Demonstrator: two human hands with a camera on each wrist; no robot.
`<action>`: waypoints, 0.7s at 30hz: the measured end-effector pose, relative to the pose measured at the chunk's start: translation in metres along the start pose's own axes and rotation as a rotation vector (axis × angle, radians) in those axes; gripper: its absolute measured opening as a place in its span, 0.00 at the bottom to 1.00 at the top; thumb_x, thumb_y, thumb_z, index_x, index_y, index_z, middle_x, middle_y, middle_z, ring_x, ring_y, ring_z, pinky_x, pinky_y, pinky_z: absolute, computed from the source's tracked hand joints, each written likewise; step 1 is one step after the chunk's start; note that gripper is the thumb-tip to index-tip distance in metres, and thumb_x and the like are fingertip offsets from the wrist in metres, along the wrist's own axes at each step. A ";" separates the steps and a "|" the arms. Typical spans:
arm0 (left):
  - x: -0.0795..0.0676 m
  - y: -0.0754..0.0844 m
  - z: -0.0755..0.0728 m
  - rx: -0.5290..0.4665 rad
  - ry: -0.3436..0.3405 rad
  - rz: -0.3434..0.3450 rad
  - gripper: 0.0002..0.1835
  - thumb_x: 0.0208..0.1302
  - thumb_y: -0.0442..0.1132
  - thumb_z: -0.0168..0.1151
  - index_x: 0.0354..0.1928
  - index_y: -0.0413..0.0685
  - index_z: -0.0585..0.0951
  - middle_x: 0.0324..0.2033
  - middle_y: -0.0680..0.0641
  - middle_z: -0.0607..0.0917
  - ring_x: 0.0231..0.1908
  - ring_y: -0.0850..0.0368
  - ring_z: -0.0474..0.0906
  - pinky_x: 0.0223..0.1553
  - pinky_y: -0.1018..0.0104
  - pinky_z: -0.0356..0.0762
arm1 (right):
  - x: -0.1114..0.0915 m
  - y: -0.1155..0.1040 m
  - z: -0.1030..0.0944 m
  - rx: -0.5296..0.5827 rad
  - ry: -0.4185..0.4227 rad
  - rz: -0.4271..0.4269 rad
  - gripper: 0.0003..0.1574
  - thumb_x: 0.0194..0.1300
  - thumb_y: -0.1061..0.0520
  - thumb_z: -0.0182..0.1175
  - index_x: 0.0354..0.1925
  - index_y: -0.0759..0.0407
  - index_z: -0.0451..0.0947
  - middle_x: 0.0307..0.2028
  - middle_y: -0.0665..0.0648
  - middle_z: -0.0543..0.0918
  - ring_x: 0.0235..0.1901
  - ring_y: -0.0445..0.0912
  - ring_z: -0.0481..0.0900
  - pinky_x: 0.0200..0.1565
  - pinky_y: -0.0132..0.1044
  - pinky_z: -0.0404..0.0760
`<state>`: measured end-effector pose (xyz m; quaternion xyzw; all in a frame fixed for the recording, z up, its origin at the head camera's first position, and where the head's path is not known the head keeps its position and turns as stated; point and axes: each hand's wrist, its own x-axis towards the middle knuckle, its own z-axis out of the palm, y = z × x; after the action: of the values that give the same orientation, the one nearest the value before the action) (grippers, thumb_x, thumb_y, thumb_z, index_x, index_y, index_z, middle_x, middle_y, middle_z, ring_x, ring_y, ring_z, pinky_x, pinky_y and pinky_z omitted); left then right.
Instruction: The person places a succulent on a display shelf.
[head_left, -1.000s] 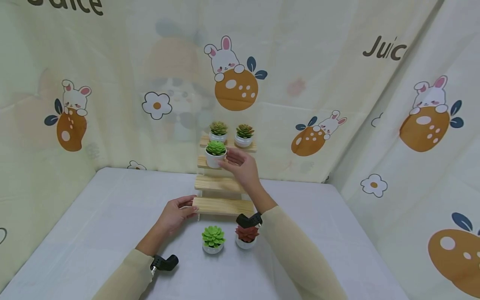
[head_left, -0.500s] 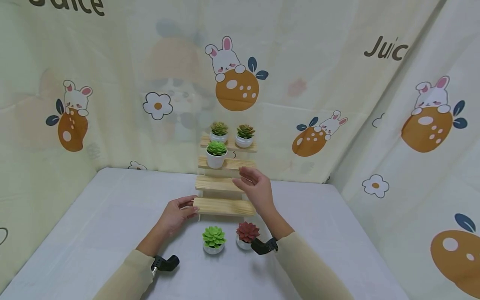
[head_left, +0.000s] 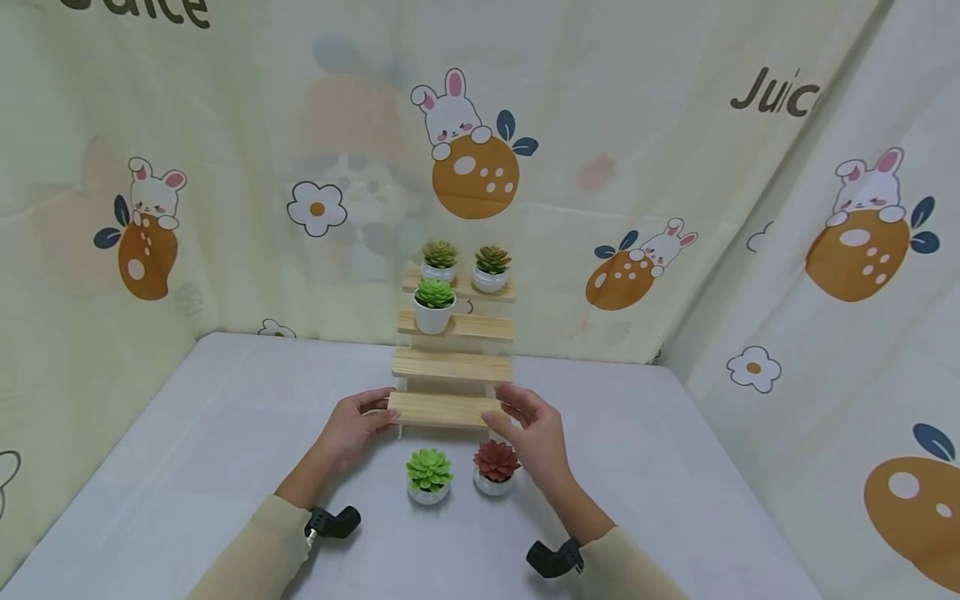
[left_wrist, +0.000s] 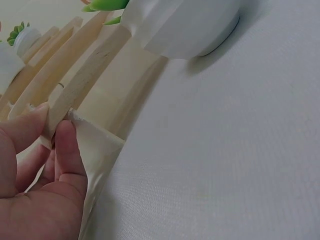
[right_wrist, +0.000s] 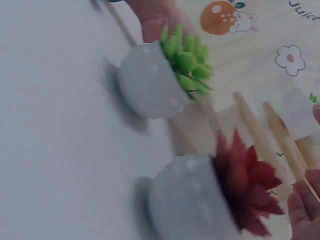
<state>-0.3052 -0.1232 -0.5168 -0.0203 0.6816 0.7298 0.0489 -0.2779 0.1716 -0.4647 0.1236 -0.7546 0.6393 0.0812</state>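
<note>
A tiered wooden plant stand stands in the middle of the table. My left hand pinches the left end of its lowest board between thumb and fingers. My right hand is at the right end of that board, thumb and fingers apart, holding no plant; contact with the board is unclear. In front of the stand sit a green potted succulent and a red potted succulent. Another green succulent in a white pot is on the second board from the top.
Two darker potted succulents, one left and one right, stand on the top board. A white cloth covers the table. Printed curtains hang behind and at the sides.
My right hand has let go of the green succulent on the second board and come down to the right end of the lowest board. My left hand stays in place.
</note>
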 end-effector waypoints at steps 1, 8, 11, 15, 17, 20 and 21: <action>0.000 0.000 0.000 -0.002 0.002 -0.002 0.27 0.68 0.26 0.63 0.69 0.33 0.73 0.52 0.38 0.80 0.43 0.59 0.82 0.46 0.68 0.88 | -0.004 0.003 0.000 -0.002 -0.001 0.003 0.32 0.58 0.54 0.77 0.60 0.60 0.80 0.59 0.60 0.84 0.63 0.58 0.79 0.67 0.40 0.79; 0.002 -0.002 0.001 -0.030 0.000 0.000 0.27 0.67 0.24 0.62 0.69 0.32 0.73 0.50 0.40 0.80 0.42 0.60 0.82 0.44 0.70 0.88 | -0.026 0.019 -0.005 -0.014 0.002 0.091 0.40 0.54 0.55 0.80 0.63 0.57 0.78 0.63 0.56 0.82 0.67 0.52 0.75 0.73 0.55 0.70; 0.003 -0.002 0.001 -0.028 0.000 0.003 0.27 0.67 0.24 0.62 0.69 0.32 0.73 0.50 0.41 0.80 0.41 0.60 0.82 0.44 0.70 0.88 | -0.031 0.026 -0.007 -0.034 0.013 0.090 0.42 0.52 0.56 0.81 0.64 0.57 0.77 0.63 0.56 0.81 0.68 0.52 0.74 0.72 0.53 0.71; 0.003 -0.002 0.001 -0.022 -0.003 0.005 0.28 0.67 0.24 0.62 0.69 0.31 0.73 0.50 0.40 0.80 0.41 0.60 0.82 0.44 0.70 0.88 | -0.037 0.033 -0.009 -0.049 0.027 0.085 0.43 0.50 0.59 0.81 0.64 0.58 0.77 0.63 0.57 0.80 0.68 0.53 0.74 0.71 0.50 0.74; 0.003 -0.002 0.001 -0.020 -0.002 0.001 0.28 0.67 0.24 0.62 0.69 0.32 0.73 0.50 0.40 0.80 0.42 0.60 0.82 0.44 0.70 0.88 | -0.041 0.034 -0.010 -0.058 0.026 0.090 0.44 0.49 0.60 0.82 0.64 0.59 0.77 0.63 0.58 0.80 0.67 0.54 0.75 0.69 0.47 0.77; 0.004 -0.002 0.001 -0.017 0.006 -0.009 0.28 0.67 0.24 0.63 0.69 0.32 0.73 0.51 0.39 0.80 0.42 0.60 0.82 0.44 0.70 0.88 | -0.046 0.036 -0.012 -0.046 0.011 0.107 0.45 0.49 0.62 0.82 0.64 0.62 0.76 0.64 0.62 0.79 0.64 0.58 0.78 0.65 0.42 0.81; 0.004 -0.002 0.001 -0.017 0.012 -0.015 0.28 0.67 0.24 0.63 0.69 0.33 0.73 0.51 0.40 0.80 0.42 0.60 0.82 0.44 0.70 0.88 | -0.048 0.037 -0.013 -0.037 0.004 0.111 0.46 0.48 0.63 0.81 0.65 0.63 0.75 0.64 0.64 0.78 0.63 0.58 0.79 0.64 0.39 0.81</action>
<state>-0.3088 -0.1222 -0.5190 -0.0300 0.6754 0.7352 0.0500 -0.2432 0.1939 -0.5107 0.0786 -0.7717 0.6292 0.0493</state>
